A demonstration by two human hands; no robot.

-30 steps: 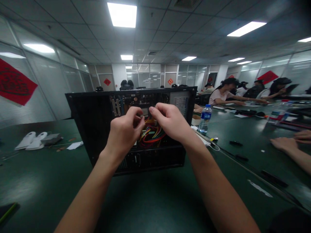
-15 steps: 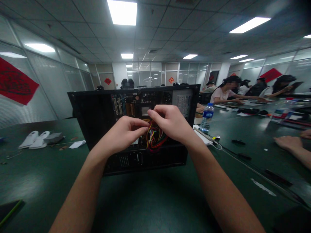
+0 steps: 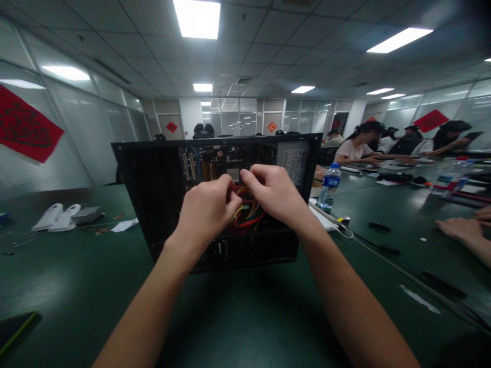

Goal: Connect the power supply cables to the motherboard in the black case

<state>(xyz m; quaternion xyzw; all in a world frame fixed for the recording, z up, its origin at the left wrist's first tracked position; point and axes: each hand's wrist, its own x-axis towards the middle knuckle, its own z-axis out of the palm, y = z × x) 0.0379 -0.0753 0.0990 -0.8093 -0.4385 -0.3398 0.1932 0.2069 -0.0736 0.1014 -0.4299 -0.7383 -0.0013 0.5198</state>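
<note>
Multicoloured cables (image 3: 250, 217) show between the two hands, inside an open computer case (image 3: 155, 191) on the green table (image 3: 230, 317). Left hand (image 3: 209, 207) curled at the wires, right hand (image 3: 274, 193) bent just beside them; I cannot tell whether either grips one. Power supply label (image 3: 293, 166): print too small for me. Water bottle (image 3: 330, 187) right of the case, blue label, wording illegible.

Left of the white pillar (image 3: 191, 116) runs a glass partition (image 3: 74, 117) with a red poster (image 3: 28, 125) on it. Right of the pillar stands a glazed wall (image 3: 230, 120). In front of the pillar, a bright light panel (image 3: 197, 19) glows above a green table (image 3: 226, 317).
</note>
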